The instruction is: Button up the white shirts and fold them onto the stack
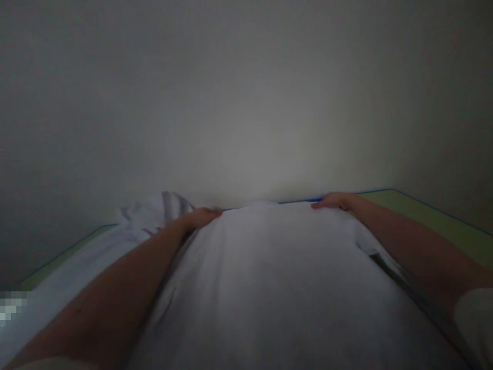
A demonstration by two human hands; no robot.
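A white garment (277, 277) lies spread flat in front of me on a green table (435, 221). My left hand (202, 217) rests on its far left part, fingers stretched flat and pointing right. At the garment's far right part lies my right hand (335, 201), also flat, fingers pointing left. Both forearms reach forward along the cloth's sides. Neither hand grips the cloth.
More white cloth (150, 213) is bunched at the far left, next to my left hand. A plain pale wall (246, 92) stands right behind the table's blue-edged far rim. The scene is dim and blurred.
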